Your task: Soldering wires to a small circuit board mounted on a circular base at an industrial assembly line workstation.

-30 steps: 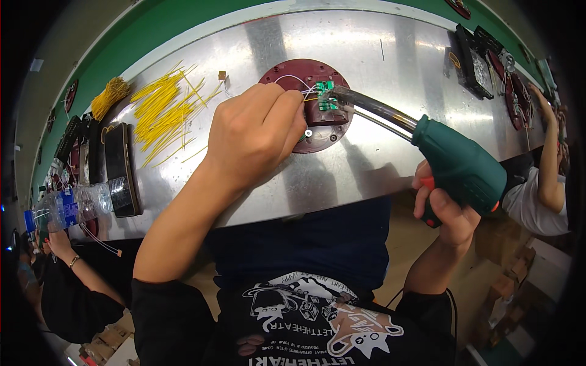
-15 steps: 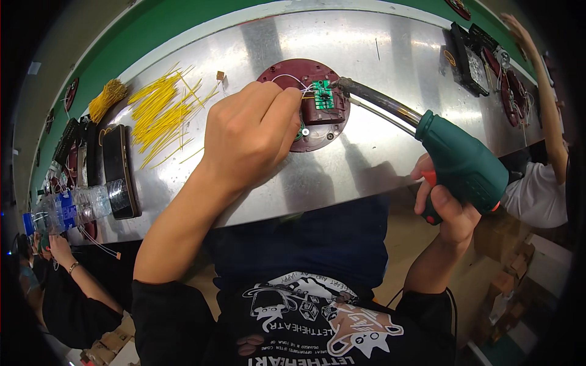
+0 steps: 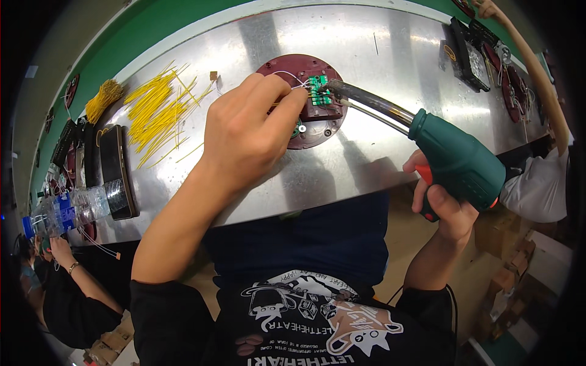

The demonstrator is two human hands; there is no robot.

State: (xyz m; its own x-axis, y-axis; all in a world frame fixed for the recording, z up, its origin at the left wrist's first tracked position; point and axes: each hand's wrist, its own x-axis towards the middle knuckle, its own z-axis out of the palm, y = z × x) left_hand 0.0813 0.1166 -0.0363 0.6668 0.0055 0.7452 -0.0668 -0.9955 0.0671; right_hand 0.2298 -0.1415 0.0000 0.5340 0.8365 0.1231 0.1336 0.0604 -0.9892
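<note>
A round maroon plastic housing (image 3: pixel 287 63) lies on the metal bench, with a green circuit board (image 3: pixel 319 97) on its raised block. Thin white wires (image 3: pixel 285 74) run to the board's left side. My left hand (image 3: pixel 247 122) is closed in a pinch at that side, on a thin wire mostly hidden by the fingertips. My right hand (image 3: pixel 448 207) grips a dark green soldering gun (image 3: pixel 461 161) with a finger at its red trigger. The gun's dark tip reaches the board's upper right part, and a thin metal tube runs beneath its barrel.
Loose yellow wires (image 3: pixel 155 113) and a yellow wire bundle (image 3: pixel 104 100) lie to the left. Nearby are a black case (image 3: pixel 115 165) and a clear bottle (image 3: pixel 82 207). Other assemblies (image 3: pixel 510 91) sit at the right. Co-workers' arms show at left (image 3: pixel 91 287) and right (image 3: pixel 537 67).
The soldering gun's tip has moved slightly left, further over the board. My left fingertips have come closer to the board's edge. The co-worker's arm at right has swung up and left.
</note>
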